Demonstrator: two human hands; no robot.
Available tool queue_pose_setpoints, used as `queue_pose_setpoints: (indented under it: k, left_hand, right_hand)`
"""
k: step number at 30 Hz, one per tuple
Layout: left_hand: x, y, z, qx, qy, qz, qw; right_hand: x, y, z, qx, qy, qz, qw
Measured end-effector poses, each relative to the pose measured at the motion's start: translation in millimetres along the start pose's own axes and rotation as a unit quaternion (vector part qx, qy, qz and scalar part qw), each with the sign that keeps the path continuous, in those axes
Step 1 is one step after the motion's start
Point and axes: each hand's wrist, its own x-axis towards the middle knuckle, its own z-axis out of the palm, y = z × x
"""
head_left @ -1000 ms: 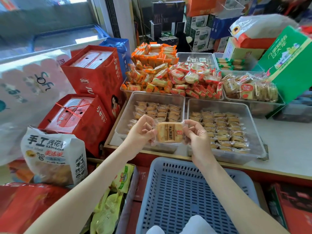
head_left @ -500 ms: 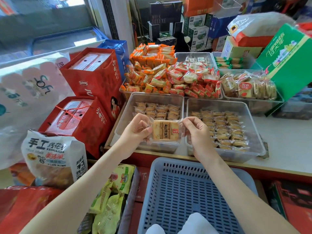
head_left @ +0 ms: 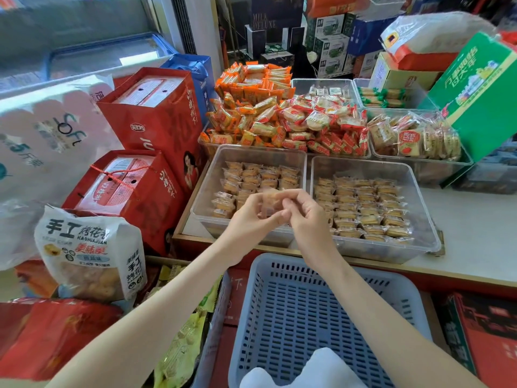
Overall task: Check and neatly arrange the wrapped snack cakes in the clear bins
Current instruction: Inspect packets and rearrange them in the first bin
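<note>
My left hand [head_left: 251,219] and my right hand [head_left: 307,217] meet over the near edge of the left clear bin [head_left: 207,191]. Between their fingertips they hold one wrapped snack cake [head_left: 270,201], blurred and mostly hidden by the fingers. Rows of wrapped snack cakes [head_left: 260,177] lie in the far part of the left bin. The right clear bin [head_left: 419,219] holds several neat rows of the same cakes [head_left: 363,208].
A blue-grey slotted basket [head_left: 321,317] stands right below my arms. Behind the two bins, more bins hold orange packs [head_left: 251,88], red-wrapped rounds [head_left: 321,121] and clear-wrapped cakes [head_left: 414,138]. Red gift boxes [head_left: 148,113] and a white snack bag [head_left: 89,253] crowd the left; a green box [head_left: 481,93] leans at right.
The hands, earlier apart and holding the cake flat with its label up, have come together. The cake is now turned and mostly covered by the fingers.
</note>
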Motion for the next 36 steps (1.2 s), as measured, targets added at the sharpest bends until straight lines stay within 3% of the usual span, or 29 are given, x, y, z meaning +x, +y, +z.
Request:
queue_pose_setpoints:
  k: [4,7,9,12,14,20,24,28,33,36]
  left_hand:
    - [2.8,-11.2,-9.3,-0.123,0.015,-0.026,0.992]
    - [1.1,-14.2,-18.3,-0.231,-0.016,-0.055,0.971]
    - [0.1,-16.5,-24.7,-0.282,-0.029,-0.060,0.957]
    - [0.3,-19.6,-30.9,-0.307,-0.015,-0.064,0.949]
    - [1.3,-20.6,-34.2,-0.323,-0.002,-0.062,0.944]
    - [4.4,-23.2,-42.5,-0.348,-0.021,-0.074,0.934]
    - [8.2,-24.7,-49.7,-0.336,-0.050,-0.090,0.936]
    - [12.9,-22.7,-52.1,-0.257,-0.031,-0.097,0.961]
    - [19.1,-20.6,-56.5,-0.238,-0.020,-0.089,0.967]
    - [21.0,-24.7,-60.0,-0.245,-0.011,-0.088,0.965]
  right_hand:
    - [0.4,-3.5,-1.5,0.039,-0.010,-0.021,0.999]
    - [9.0,1.0,-6.3,-0.053,0.075,-0.012,0.996]
    - [15.2,6.4,-8.8,-0.097,0.064,0.029,0.993]
    - [17.9,11.3,-3.9,-0.033,0.010,0.110,0.993]
    - [18.7,13.9,2.0,-0.044,0.032,0.122,0.991]
    - [26.5,17.1,11.5,-0.092,0.040,0.120,0.988]
    - [35.8,12.5,9.3,-0.053,0.035,0.129,0.990]
    - [43.2,8.3,3.9,-0.016,0.016,0.131,0.991]
    - [48.1,6.0,-1.4,0.074,0.000,0.136,0.988]
    - [50.5,7.5,-7.0,0.053,-0.065,0.117,0.990]
